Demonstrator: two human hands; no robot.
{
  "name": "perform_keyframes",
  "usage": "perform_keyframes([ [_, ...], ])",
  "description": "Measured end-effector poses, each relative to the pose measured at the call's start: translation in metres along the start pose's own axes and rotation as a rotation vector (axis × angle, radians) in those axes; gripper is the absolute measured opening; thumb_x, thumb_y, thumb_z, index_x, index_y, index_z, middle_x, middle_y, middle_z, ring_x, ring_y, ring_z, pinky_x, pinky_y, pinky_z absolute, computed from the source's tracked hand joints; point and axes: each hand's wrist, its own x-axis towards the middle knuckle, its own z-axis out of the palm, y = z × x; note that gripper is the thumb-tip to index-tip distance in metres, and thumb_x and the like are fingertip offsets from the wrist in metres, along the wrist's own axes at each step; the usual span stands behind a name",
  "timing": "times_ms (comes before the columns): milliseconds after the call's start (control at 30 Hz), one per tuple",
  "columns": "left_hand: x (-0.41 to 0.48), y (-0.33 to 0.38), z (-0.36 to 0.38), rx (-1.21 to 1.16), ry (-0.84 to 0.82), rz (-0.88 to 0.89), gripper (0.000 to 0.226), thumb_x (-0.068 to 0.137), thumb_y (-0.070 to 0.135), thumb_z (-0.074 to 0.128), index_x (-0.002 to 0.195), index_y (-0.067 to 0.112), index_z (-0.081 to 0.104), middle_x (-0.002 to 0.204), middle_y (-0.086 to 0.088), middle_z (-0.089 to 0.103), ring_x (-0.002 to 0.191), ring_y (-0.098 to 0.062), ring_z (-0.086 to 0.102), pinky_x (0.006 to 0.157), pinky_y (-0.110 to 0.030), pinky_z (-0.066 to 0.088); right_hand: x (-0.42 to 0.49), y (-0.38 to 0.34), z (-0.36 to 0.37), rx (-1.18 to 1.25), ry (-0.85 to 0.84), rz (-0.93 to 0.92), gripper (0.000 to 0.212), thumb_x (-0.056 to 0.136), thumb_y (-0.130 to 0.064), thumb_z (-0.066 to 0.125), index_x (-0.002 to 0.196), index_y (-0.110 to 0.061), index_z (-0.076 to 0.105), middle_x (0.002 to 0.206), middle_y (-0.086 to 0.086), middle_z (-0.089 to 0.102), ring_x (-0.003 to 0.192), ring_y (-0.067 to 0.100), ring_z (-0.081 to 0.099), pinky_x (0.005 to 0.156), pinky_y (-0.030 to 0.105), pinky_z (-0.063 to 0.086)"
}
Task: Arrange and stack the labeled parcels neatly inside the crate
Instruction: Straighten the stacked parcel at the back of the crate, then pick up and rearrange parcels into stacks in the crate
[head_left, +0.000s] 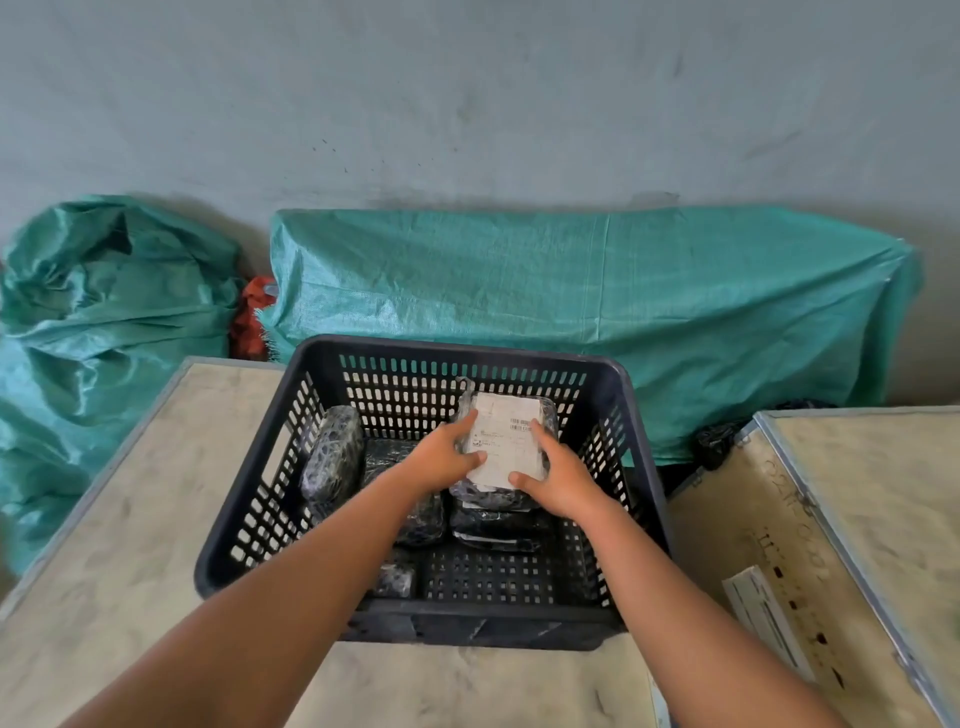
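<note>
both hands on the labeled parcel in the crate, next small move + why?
Probably ease the labeled parcel flat onto the wrapped parcels beneath and let go. Left hand and right hand flank it, label up, at the crate's far right, already atop the stack.

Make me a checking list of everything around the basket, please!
Surface: pale dusty board under the crate; a second board to the right.
Job's things: dark slotted crate; top parcel label up on a stack at the right; upright parcel by the left wall; more wrapped parcels lower down.
Clutter: white paper label on the right board.
Grippers: left hand and right hand, fingers gripping the top parcel's sides.
Cables: nothing seen.
Surroundings: green woven sacks, red bag, grey wall.
</note>
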Motion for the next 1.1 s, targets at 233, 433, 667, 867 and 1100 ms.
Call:
perform_keyframes([
  [233,-0.064,-0.001,-0.065,0.037,0.167,0.108,0.067,0.096,0.034,0.066,0.155,0.039,0.035,0.161,0.004,0.034,0.087,-0.003,0.063,0.077,-0.027,0.057,-0.026,-0.047,0.004,-0.011,0.221,-0.189,0.077,0.093,-0.028,0.075,0.159,-0.020,0.036,0.160,0.009,0.039,0.149,0.029,0.035,0.122,0.043,0.029],
  [433,-0.129,-0.027,-0.122,0.087,0.399,0.270,0.048,0.095,0.020,0.070,0.140,0.033,0.061,0.154,0.004,0.048,0.142,-0.016,0.042,0.117,-0.046,0.037,-0.026,-0.100,0.047,0.068,0.074,-0.361,0.067,0.093,-0.033,0.074,0.154,-0.028,0.046,0.160,-0.002,0.043,0.147,0.018,0.037,0.113,0.029,0.026],
  [667,-0.159,-0.085,-0.138,0.336,0.446,-0.002,0.055,0.093,0.029,0.071,0.145,0.036,0.055,0.164,-0.018,0.027,0.151,-0.036,0.021,0.121,-0.050,0.025,0.017,-0.119,0.106,-0.187,-0.247,-0.404,0.082,0.087,-0.025,0.083,0.157,-0.018,0.041,0.162,0.008,0.040,0.150,0.026,0.035,0.117,0.035,0.025],
  [867,-0.152,-0.109,-0.129,0.009,0.502,-0.107,0.052,0.098,0.009,0.059,0.136,0.044,0.061,0.116,0.004,0.069,0.051,-0.006,0.059,0.046,-0.025,0.052,0.045,-0.094,0.156,-0.621,-0.421,-0.234,0.109,0.081,-0.034,0.086,0.165,-0.035,0.016,0.171,0.018,-0.004,0.157,0.040,-0.005,0.125,0.054,0.012],
  [1100,-0.151,-0.115,-0.126,-0.092,0.533,-0.101,0.053,0.098,0.006,0.060,0.132,0.047,0.064,0.122,0.005,0.068,0.038,-0.002,0.049,0.039,-0.016,0.040,0.051,-0.074,0.175,-0.960,-0.506,-0.252,0.135,0.078,-0.031,0.089,0.159,-0.044,-0.018,0.161,0.009,-0.040,0.152,0.031,-0.028,0.120,0.065,-0.004],
])
